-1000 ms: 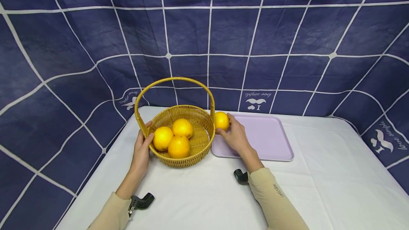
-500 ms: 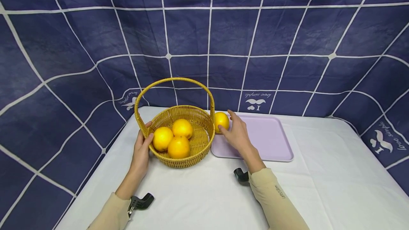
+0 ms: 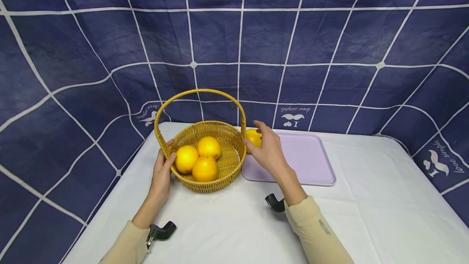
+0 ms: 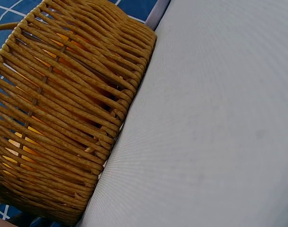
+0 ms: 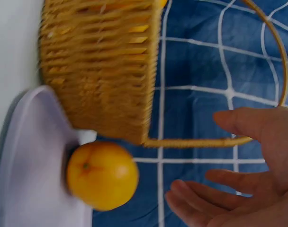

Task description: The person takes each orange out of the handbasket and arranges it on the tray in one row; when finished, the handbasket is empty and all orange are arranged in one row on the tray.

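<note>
A round wicker basket [image 3: 209, 186] with a tall handle stands on the table, three oranges [image 3: 205, 169] grouped in its left half. My left hand [image 3: 162, 174] grips the basket's left side, thumb over the rim by the handle's foot. Beside the basket's right side, a single orange [image 5: 103, 175] rests on the lilac tray [image 3: 304, 160]. My right hand [image 3: 268, 150] is above this orange, overlapping it in the head view. In the right wrist view its fingers are spread and apart from the orange, with nothing between them.
The tray's left edge lies right against the basket. White cloth [image 3: 227, 223] covers the table. A dark blue curtain [image 3: 329, 52] with white lines hangs behind and at both sides. A black wrist mount [image 3: 163, 231] sticks out from each sleeve.
My right hand has let go of the orange on the tray, its fingers opening and lifting off. The left hand and the basket have stayed in place.
</note>
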Demonstrator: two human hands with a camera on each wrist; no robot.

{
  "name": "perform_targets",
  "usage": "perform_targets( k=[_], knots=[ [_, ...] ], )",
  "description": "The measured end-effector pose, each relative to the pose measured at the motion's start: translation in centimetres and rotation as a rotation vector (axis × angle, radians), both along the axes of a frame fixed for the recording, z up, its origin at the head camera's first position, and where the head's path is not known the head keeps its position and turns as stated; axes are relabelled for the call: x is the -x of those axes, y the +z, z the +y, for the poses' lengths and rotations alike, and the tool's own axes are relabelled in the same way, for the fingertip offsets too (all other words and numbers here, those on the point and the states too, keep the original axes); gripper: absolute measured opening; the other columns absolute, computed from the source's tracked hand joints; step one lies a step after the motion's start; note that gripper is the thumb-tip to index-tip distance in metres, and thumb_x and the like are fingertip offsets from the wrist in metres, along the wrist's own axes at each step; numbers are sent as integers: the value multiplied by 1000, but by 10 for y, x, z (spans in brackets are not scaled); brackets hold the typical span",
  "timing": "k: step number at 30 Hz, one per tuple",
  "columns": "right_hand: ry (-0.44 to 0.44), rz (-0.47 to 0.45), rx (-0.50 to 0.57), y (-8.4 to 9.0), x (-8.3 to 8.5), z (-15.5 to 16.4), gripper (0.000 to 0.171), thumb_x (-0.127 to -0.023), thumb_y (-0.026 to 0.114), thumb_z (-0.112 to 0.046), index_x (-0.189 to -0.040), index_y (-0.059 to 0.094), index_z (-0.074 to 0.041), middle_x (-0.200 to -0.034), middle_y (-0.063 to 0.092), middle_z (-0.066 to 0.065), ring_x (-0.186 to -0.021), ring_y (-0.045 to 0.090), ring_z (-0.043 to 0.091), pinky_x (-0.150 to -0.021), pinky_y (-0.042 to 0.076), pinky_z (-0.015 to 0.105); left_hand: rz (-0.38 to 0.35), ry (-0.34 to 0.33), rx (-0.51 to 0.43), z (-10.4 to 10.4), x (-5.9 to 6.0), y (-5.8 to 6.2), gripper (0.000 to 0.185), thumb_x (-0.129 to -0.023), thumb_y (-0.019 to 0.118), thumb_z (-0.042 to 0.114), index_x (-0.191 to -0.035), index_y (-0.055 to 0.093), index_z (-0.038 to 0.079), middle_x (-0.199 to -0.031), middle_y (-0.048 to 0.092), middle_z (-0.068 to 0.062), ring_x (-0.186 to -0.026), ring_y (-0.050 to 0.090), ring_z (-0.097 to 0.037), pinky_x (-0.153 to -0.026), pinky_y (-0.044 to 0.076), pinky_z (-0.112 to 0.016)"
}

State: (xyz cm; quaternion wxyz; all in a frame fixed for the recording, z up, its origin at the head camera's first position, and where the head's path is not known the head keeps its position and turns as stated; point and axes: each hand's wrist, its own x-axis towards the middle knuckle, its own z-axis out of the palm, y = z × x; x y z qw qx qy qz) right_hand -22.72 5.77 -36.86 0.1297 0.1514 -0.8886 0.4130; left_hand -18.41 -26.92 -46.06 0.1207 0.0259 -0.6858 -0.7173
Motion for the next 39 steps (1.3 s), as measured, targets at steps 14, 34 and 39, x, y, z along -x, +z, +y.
perform_targets(
  k=[14, 34, 39],
  knots=[
    [37, 7, -66, 13, -29, -28, 61, -95, 78, -27, -146, 56, -1, -140, 62, 19, -123, 63, 36, -105, 52, 52, 4, 4, -1, -1, 0, -2, 51, -114, 44, 23, -164, 33, 21, -171, 33, 5, -158, 28, -17, -132, 17, -38],
    [248, -122, -150, -8, -34, -84, 55, -94, 80, -31, -136, 64, 1, -121, 71, 14, -111, 65, 29, -98, 55, 42, 11, 10, 4, -1, 1, -3, 51, -114, 45, 24, -164, 34, 20, -170, 35, 5, -157, 30, -18, -133, 15, -42],
    [234, -164, -264, -10, -34, -98, 58, -92, 81, -43, -130, 68, -2, -114, 74, 11, -106, 66, 25, -91, 55, 37, 6, 6, 9, -1, 0, -3, 51, -114, 44, 23, -164, 34, 21, -170, 35, 5, -157, 30, -17, -133, 16, -42]
  ],
)
